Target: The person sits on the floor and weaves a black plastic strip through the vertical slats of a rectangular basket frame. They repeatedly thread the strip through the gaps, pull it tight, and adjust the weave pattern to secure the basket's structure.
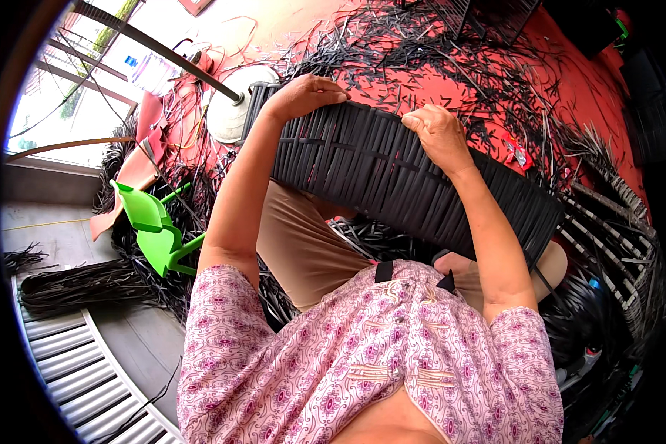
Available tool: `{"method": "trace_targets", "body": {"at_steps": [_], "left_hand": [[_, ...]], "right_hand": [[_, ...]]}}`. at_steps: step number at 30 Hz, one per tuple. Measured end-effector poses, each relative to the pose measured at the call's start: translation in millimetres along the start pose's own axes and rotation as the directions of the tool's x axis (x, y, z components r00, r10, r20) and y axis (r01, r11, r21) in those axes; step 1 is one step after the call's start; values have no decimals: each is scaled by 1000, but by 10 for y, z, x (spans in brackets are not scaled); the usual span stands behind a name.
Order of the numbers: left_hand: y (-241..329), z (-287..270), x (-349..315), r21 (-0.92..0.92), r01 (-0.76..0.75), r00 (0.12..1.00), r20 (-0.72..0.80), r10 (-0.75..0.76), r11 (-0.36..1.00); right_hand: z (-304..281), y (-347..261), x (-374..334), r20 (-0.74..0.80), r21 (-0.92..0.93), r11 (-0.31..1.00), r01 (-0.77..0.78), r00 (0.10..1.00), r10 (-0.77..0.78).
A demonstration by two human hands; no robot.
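Black slatted panel [370,155] lies across the legs [303,237], near edge over the lap. At its far edge: left hand [307,96] arched over near the left end, can't tell if gripping; right hand [438,135] pinches the edge near mid-length. Past that, loose black strips [348,46] on red floor [413,83] tighten the room.

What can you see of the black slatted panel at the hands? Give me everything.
The black panel is long and gently curved, with narrow strips set side by side and a thin black band running lengthwise across part of them. It looks like plastic. It slants over the folded legs, its right end nearer the body. The left hand and right hand are at its far edge; their exact grip is unclear.
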State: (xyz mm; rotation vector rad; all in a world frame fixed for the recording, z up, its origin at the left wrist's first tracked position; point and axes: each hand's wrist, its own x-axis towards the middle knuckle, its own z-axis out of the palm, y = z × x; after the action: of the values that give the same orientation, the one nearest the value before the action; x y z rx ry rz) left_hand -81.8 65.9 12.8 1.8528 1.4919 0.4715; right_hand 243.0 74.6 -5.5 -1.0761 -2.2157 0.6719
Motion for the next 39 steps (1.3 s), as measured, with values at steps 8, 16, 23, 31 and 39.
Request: {"method": "trace_targets", "body": {"at_steps": [8,16,23,31,39], "left_hand": [[30,25,-64,99,-112,993,-23,114,989],[82,13,46,46,-39,999,-6,39,998],[66,58,-178,30,-65,990,-127,69,997],[145,37,-188,86,-39,996,-73,46,995],[215,54,-50,61,47,993,-114,-40,997]], "right_hand": [[-144,16,-191,6,-75,997,2,1000,-2],[-74,13,-199,-67,-111,994,-11,998,4],[-60,-124,-205,-80,-146,988,51,995,-63],[-40,-102,-240,-56,-206,977,48,997,-61],[-39,3,-159,-1,-196,979,48,999,-49]]}}
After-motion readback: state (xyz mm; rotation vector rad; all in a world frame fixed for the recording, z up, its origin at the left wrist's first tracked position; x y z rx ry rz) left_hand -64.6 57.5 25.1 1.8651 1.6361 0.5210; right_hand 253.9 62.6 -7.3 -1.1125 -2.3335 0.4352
